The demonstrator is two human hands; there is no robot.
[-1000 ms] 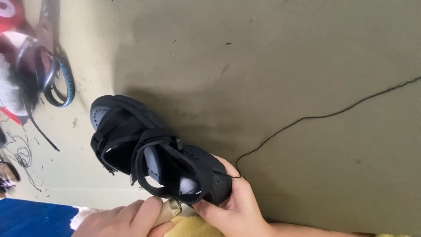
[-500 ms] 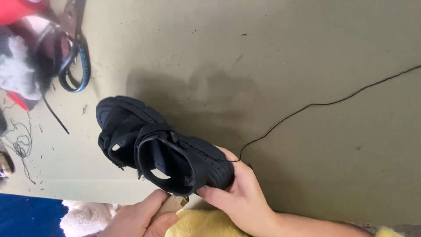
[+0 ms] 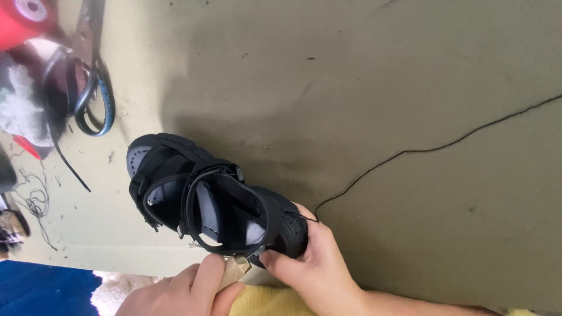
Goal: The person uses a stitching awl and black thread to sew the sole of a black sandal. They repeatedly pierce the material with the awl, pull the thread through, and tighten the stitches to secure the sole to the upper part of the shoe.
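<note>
A black sandal (image 3: pixel 205 202) with several straps lies on its side on the olive-green surface (image 3: pixel 363 88), its open top turned toward the camera so the grey footbed shows between the straps. Its heel end sits at the lower edge of the view, close to the person, and the toe points away to the upper left. Held this way, the heel strap and its buckle are the parts nearest to both hands.

The right hand (image 3: pixel 319 266) is closed around the heel end, thumb in front and fingers wrapped behind, which steadies the sandal and keeps it tipped on its side instead of flat on its sole. The left hand (image 3: pixel 187 289) comes in from below, its fingers pinched shut on a small tan piece (image 3: pixel 236 270), perhaps a tag or a bit of card, that touches the sandal just under the heel strap by the buckle. What that piece is cannot be told for sure.

A thin black thread (image 3: pixel 433 149) runs from the heel, near the right hand's fingers, across the surface to the right edge. Under the wrists lies something yellow (image 3: pixel 263 301), likely cloth, with blue fabric (image 3: pixel 41 289) at the lower left. Well apart, at the upper left, lie scissors (image 3: pixel 93 88) with dark handles, a red spool (image 3: pixel 26 20), white fluff and loose thread scraps.
</note>
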